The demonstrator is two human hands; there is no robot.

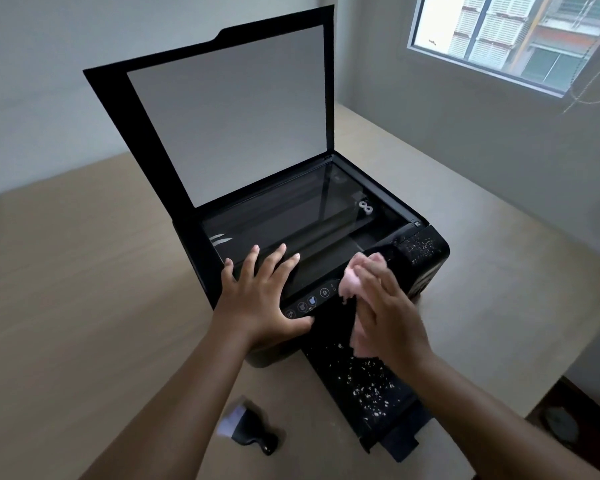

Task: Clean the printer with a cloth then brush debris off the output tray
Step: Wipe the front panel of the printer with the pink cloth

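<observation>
Item: black flatbed printer (326, 237), scanner lid (222, 109) raised, standing mid-table on the tan wooden tabletop (84, 271). Left hand (260, 299), fingers spread flat, braced the near-left edge of the glass. Right hand (388, 317) pressed a soft, limp pink cloth (352, 289) against the near-right front, fingers closed over it. Black output tray (364, 386), near, carried white debris; likely thin, flexing plastic, best supported lightly. Short black brush (250, 431) lay near-left, untouched; take by its handle.
</observation>
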